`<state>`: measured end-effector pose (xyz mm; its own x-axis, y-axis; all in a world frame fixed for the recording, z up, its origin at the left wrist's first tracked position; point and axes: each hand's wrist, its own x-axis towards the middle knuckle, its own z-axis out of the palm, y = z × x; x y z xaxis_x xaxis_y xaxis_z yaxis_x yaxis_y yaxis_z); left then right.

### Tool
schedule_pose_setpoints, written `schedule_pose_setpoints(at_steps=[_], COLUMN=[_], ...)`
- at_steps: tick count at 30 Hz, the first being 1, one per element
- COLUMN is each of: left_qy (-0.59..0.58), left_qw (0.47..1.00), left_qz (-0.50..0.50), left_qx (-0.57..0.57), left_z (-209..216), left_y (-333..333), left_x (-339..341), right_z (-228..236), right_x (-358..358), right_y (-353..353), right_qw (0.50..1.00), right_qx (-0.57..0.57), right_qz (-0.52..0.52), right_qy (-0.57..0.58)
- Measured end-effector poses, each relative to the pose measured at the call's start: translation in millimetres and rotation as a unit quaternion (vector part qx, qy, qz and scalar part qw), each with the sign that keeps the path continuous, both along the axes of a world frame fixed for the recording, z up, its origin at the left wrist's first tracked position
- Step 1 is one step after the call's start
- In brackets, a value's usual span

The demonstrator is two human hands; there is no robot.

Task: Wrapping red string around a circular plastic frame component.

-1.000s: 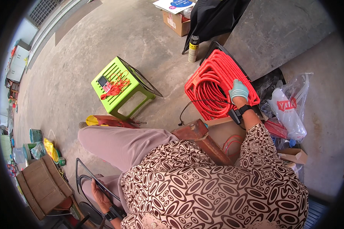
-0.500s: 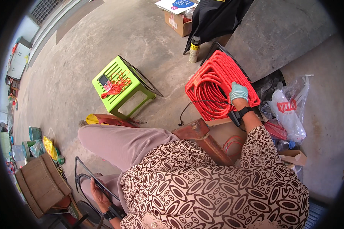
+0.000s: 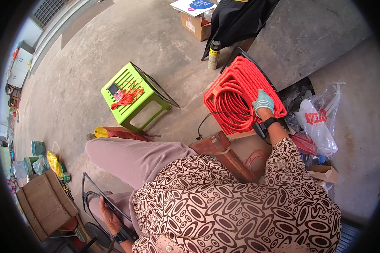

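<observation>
1 gloved right hand partly hides the red stack.

Right hand: gloved, lay at two o'clock, forearm outstretched; left hand: bare, lay lower, at seven o'clock.

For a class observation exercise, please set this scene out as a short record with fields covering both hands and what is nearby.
Left hand: bare, holding a black frame
Right hand: in a pale turquoise glove, on a stack of red frames; its exact grip is unclear
On the green plastic stool: keypad phone and tangled orange-red cord
Upright on the floor: aerosol can, near the black cloth
</observation>
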<state>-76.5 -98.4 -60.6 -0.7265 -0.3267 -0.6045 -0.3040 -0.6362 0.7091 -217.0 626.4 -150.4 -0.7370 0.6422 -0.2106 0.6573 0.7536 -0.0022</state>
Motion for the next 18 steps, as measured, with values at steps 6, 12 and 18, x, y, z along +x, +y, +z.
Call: schedule_pose_setpoints(at_steps=[6, 12, 18], left_qy=[-0.004, 0.038, 0.045], left_qw=[1.0, 0.998, 0.997], left_qz=[-0.001, -0.039, -0.053], left_qx=[-0.011, 0.03, 0.027], left_z=[-3.2, -7.3, -6.7], left_y=[-4.3, -12.4, -12.7], left_x=[1.4, 3.9, 5.2], right_z=[9.3, 6.9, 4.2], right_x=[2.1, 1.6, -0.7], right_y=[-6.1, -6.7, -4.4], right_qw=[0.998, 0.991, 0.993], right_qx=[0.038, 0.109, 0.093], right_qz=[0.015, 0.057, 0.052], right_qy=[0.043, 0.046, 0.042])
